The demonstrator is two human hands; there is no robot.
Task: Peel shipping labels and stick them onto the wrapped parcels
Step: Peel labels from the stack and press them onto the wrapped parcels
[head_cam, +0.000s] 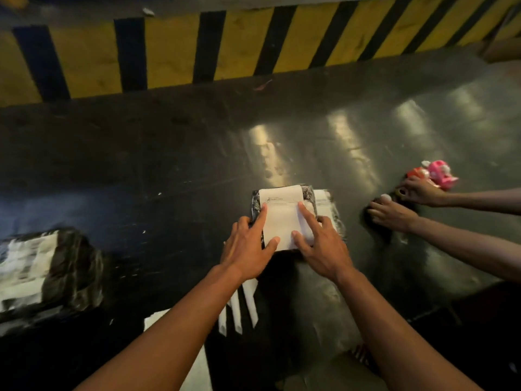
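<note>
a dark glossy worktop (169,170) runs below a yellow-and-black striped barrier. at lower centre, the left hand (245,246) and right hand (324,246) press flat, fingers straight, smoothing a white paper shipping label (282,218) onto a black plastic-wrapped parcel (308,196). next, likely peeling another label.

place: packing or dispatch area | cues: dark worktop (169,165), yellow-black hazard-striped barrier (169,52), wrapped parcels (48,266) with labels (284,218)
</note>
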